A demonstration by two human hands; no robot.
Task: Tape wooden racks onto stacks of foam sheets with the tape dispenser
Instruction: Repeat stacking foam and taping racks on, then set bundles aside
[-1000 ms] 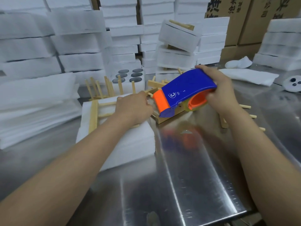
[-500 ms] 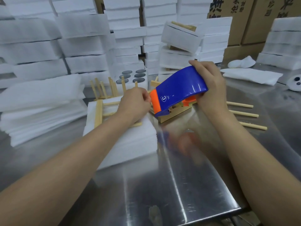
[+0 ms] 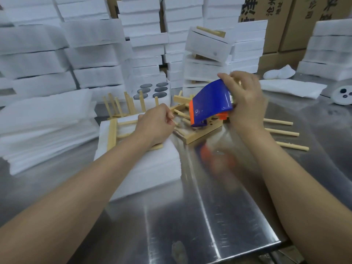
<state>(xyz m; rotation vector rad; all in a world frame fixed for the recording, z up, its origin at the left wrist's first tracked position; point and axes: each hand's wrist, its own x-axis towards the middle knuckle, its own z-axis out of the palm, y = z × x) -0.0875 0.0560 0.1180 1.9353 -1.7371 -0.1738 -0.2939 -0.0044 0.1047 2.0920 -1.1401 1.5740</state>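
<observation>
You have the blue-and-orange tape dispenser (image 3: 209,103) tilted nose-down, just right of the pale wooden rack (image 3: 112,133) lying flat on the white foam stack (image 3: 152,168).

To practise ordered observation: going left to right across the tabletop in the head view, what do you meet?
Loose foam sheets → left hand → tape dispenser → right hand → wooden pegs → white disc with holes.

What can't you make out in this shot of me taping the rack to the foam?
All in the head view:
- Tape strip: too clear to see; whether the left hand pinches its end cannot be told.
- Tape roll: hidden by the tape dispenser shell and the blurred right hand.
- Wooden rack on the foam stack: its right part is covered by the left hand.
- Cartons: print cut off by the top edge.
</observation>
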